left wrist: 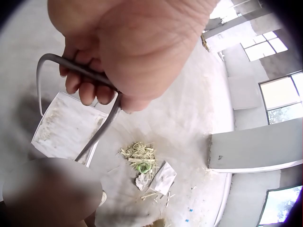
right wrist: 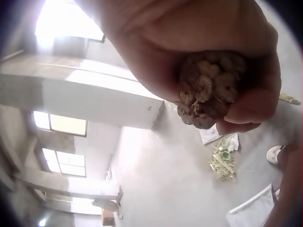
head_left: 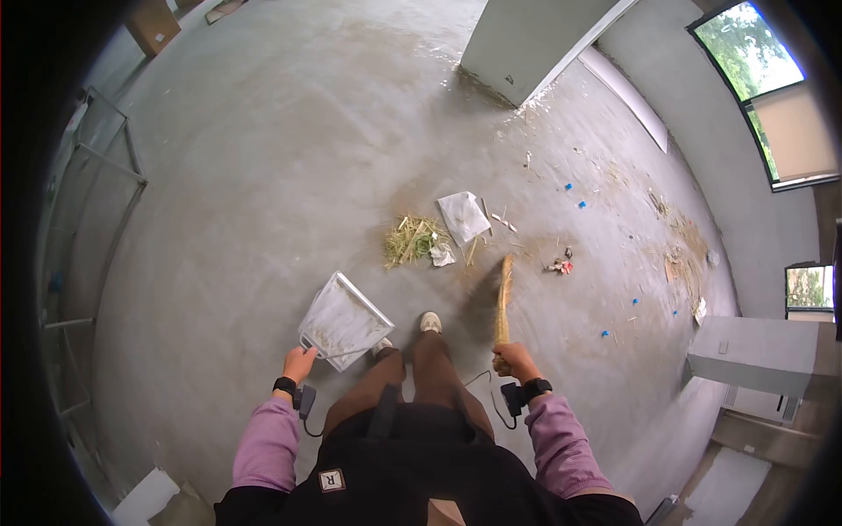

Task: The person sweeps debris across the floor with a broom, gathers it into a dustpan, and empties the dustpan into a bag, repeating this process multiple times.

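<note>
My left hand point(head_left: 299, 365) grips the thin grey handle point(left wrist: 78, 67) of a white dustpan point(head_left: 345, 320), fingers curled round it. The pan is smeared with dirt and hangs by my left leg. On the other side, my right hand point(head_left: 517, 361) holds a straw broom point(head_left: 503, 298) by its upper end, the rest pointing forward and down. In the right wrist view the cut ends of its bundled stalks point(right wrist: 203, 90) stick out of the fist. Ahead of my feet lies a heap of straw point(head_left: 412, 240), with crumpled paper point(head_left: 442, 255) and a flat white sheet point(head_left: 464, 217) against it.
A red-and-white scrap point(head_left: 561, 266) lies right of the broom. Several blue bits point(head_left: 582, 204) and loose straw point(head_left: 680, 241) are scattered toward the right wall. A square pillar point(head_left: 535, 48) rises ahead; a metal frame point(head_left: 110, 145) stands at left. My shoe point(head_left: 430, 322) is near the heap.
</note>
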{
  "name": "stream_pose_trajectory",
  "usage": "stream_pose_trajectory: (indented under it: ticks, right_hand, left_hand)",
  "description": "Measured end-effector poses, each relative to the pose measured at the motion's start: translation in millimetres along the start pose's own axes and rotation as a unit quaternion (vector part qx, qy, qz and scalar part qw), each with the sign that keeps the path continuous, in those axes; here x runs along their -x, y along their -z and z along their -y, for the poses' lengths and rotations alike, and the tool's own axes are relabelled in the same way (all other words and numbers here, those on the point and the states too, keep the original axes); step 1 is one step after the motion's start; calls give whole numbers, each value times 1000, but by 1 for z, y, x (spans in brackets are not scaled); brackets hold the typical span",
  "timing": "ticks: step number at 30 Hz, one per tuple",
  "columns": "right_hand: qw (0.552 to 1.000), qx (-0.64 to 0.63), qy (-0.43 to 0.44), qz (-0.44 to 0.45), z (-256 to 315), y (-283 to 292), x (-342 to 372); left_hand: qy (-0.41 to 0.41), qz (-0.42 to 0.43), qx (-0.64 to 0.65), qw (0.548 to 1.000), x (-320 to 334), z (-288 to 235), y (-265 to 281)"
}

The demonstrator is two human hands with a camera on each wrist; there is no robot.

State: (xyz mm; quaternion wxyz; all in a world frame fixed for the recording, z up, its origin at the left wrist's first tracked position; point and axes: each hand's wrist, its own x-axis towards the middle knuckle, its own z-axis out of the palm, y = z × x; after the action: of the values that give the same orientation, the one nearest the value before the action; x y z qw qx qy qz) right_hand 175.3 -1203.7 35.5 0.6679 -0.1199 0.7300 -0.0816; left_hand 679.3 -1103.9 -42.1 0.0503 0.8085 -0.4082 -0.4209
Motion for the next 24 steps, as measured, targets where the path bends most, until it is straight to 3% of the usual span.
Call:
stream_pose_trajectory:
  ticks: [6, 11, 15, 24]
  right_hand:
    - [998, 15, 16, 57, 5, -18, 13]
    - [998, -33, -2, 58, 52, 48, 94]
    - [999, -21, 7, 34, 86, 83, 107]
    - [964, 231, 88, -99, 170, 111, -25]
  left_hand:
    - [13, 3, 0, 1000, -15, -7, 16]
    - [13, -3, 12, 1000, -32, -34, 32]
    - [17, -19, -2, 1000, -41, -61, 46]
    - [17, -24, -17, 999, -66, -109, 39]
